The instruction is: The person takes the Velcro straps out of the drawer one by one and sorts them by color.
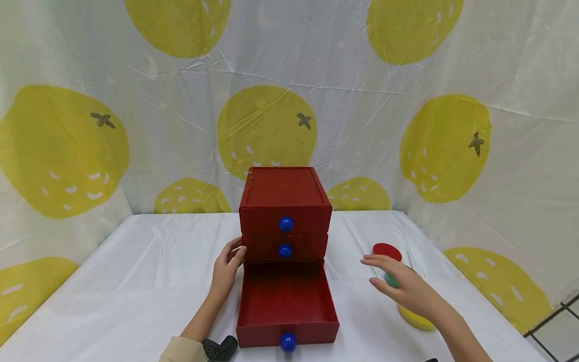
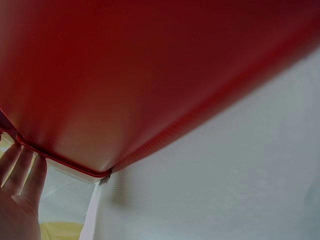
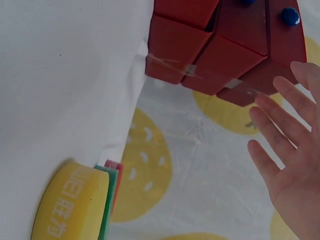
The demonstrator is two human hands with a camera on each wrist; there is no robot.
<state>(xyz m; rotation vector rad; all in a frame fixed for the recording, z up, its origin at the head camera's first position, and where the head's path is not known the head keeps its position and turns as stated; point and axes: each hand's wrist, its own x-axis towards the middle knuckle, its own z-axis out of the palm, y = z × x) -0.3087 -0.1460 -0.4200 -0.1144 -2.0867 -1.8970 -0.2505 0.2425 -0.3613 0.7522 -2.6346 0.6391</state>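
Note:
A red drawer cabinet (image 1: 285, 188) with blue knobs stands in the middle of the table. Its bottom drawer (image 1: 286, 301) is pulled out and shows a bare inside; the two upper drawers are closed. My left hand (image 1: 226, 266) touches the cabinet's left side near the middle drawer (image 1: 262, 250), its fingers fairly straight against the edge in the left wrist view. Over the table to the right, my right hand (image 1: 407, 289) hovers with fingers spread, holding nothing. Near it lie a red disc-shaped thing (image 1: 387, 251), a green one (image 1: 391, 280) partly hidden by the hand, and a yellow one (image 3: 70, 205) with white lettering.
A white cloth (image 1: 149, 291) covers the table. Behind it hangs a white curtain (image 1: 334, 125) with yellow fruit prints. A dark object (image 1: 221, 348) sits by my left wrist, left of the open drawer. Tiled floor (image 1: 558, 329) shows at the right edge.

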